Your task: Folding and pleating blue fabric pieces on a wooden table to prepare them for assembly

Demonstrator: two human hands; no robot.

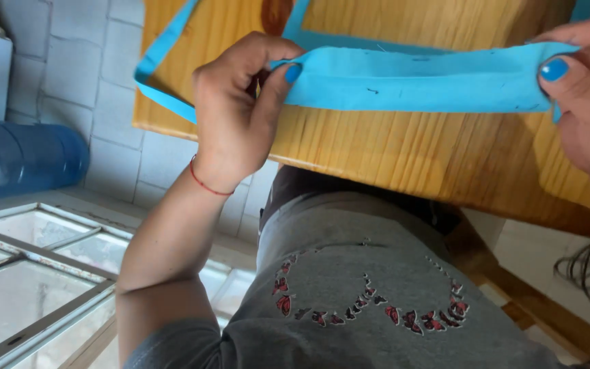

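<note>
A folded strip of bright blue fabric (411, 82) is stretched flat over a wooden table (404, 147). My left hand (237, 113) pinches the strip's left end between thumb and fingers. My right hand (582, 89) pinches its right end at the frame's edge. Both thumbs carry blue nail polish, and a red thread sits on my left wrist. A narrower blue band (162, 58) loops away from the strip toward the table's left side and back.
A blue water jug (22, 157) lies on its side at the left by a tiled wall. A metal-framed window pane (35, 273) is at lower left. Dark cables (585, 273) lie on the floor at right. My grey patterned shirt fills the bottom centre.
</note>
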